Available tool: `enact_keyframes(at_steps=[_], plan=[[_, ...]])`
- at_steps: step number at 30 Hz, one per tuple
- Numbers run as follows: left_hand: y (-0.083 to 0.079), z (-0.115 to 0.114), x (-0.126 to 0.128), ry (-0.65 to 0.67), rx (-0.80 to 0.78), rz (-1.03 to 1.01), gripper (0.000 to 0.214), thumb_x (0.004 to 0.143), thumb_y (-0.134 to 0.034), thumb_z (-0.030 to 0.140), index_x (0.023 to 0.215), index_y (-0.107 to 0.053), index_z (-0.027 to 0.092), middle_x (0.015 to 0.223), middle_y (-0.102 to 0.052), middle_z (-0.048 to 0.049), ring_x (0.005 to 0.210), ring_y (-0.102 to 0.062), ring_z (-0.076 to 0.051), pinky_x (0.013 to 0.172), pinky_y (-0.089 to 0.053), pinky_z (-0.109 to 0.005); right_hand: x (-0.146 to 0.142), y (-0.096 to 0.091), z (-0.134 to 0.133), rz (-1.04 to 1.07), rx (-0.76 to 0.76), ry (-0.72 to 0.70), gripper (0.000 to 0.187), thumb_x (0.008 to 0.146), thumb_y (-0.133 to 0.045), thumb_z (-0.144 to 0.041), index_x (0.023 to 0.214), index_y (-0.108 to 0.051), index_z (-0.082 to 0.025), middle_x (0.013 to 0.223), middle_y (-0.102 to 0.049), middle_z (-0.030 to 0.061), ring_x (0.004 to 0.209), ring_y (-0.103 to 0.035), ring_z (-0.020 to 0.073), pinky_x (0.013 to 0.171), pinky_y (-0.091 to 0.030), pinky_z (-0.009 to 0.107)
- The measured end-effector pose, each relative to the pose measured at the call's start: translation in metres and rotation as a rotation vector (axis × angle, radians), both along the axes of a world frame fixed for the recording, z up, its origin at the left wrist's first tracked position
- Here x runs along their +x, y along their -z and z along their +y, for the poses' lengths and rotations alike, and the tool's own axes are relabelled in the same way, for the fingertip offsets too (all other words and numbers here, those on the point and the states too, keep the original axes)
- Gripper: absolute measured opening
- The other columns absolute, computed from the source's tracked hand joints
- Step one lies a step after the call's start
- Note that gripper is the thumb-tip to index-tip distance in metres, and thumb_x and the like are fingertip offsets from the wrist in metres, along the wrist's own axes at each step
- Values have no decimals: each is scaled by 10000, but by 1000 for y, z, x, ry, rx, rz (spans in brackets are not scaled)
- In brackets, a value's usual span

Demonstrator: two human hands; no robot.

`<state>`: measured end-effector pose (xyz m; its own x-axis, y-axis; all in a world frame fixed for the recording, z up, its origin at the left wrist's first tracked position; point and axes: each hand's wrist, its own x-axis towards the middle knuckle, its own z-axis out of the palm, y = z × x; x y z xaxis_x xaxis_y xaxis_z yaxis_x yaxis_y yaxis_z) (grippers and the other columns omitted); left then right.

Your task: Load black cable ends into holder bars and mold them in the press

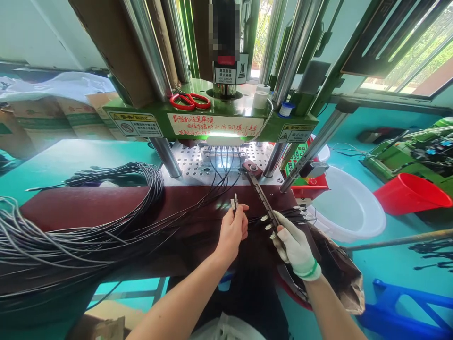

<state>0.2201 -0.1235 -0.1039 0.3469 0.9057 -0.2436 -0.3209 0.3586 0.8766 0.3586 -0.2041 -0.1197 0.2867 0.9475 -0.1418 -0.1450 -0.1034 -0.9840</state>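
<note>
**Steady pinch, firm grip**

The bare left hand (231, 233) sits over the near edge of a dark red board (71, 208), with thumb and fingers together, clamped on a small cluster of metal-tipped cable ends (234, 204) that point upward. The right hand (295, 248), in a white knit glove with a green band, closes its fingers (283, 226) around a long dark metal bar (260, 196), which slants toward the far side. Metal terminals (268, 226) stand out along the bar, just left of the glove.

Black cables (116, 226) spread from a heavy bundle on the left, cross the board and rise to a perforated steel plate (187, 165) on the press. Red scissors (189, 100) lie on the machine's green head (226, 97).

Good handling here seems to rest on a tight, even pinch that keeps the tips level. Holding the bar steady and leaving slack in the cables would also avoid tugging on the leads at the plate.
</note>
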Motion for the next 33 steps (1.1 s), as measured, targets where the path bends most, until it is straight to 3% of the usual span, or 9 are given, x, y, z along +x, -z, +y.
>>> enact_keyframes(at_steps=[5, 10, 16, 24, 27, 30, 33], plan=[[-8, 1, -4, 128, -100, -25, 282, 766, -514, 457, 741, -357, 225, 419, -259, 119, 339, -127, -28, 331, -67, -154, 2, 2, -1, 22, 2, -25, 526, 825, -513, -414, 1280, -407, -172, 532, -481, -35, 313, -303, 15, 264, -206, 115], [-10, 4, -3, 273, -159, 5, 291, 664, -646, 381, 650, -441, 175, 377, -239, 119, 321, -142, -9, 326, -65, -162, 3, 2, -3, 10, 13, -59, 502, 836, -498, -405, 1277, -415, -180, 546, -483, -30, 324, -323, 19, 270, -221, 116], [-3, 6, -5, 258, -176, -29, 278, 649, -664, 376, 643, -498, 154, 370, -242, 115, 315, -154, -7, 327, -70, -170, 6, 4, -4, -16, 8, -94, 485, 849, -485, -388, 1287, -408, -195, 572, -495, -20, 334, -311, 19, 277, -224, 128], [-5, 5, -3, 160, -124, 56, 283, 645, -654, 354, 612, -447, 164, 384, -242, 120, 319, -154, -2, 328, -84, -163, 6, 9, -4, -174, 30, -147, 516, 843, -492, -406, 1305, -399, -197, 558, -419, -38, 386, -304, 29, 313, -228, 140], [-6, 5, -2, 173, -55, 76, 292, 683, -614, 408, 637, -479, 154, 416, -319, 94, 336, -242, -16, 326, -156, -160, 6, 8, -4, -149, 20, -116, 525, 842, -484, -421, 1301, -400, -180, 556, -447, -30, 368, -296, 25, 306, -207, 141], [-8, 8, -3, 67, 38, 36, 328, 719, -567, 467, 731, -534, 141, 546, -472, 33, 452, -426, -54, 394, -318, -169, 7, 4, -4, -79, -4, -47, 533, 833, -495, -424, 1295, -400, -175, 561, -483, -21, 346, -292, 22, 291, -210, 140], [-8, 13, -9, 0, -40, -83, 346, 712, -581, 485, 823, -521, 162, 490, -396, 74, 388, -349, -43, 359, -265, -164, 9, 2, -4, -33, -7, -8, 520, 826, -508, -414, 1285, -409, -189, 574, -498, -17, 343, -306, 26, 278, -223, 134]])
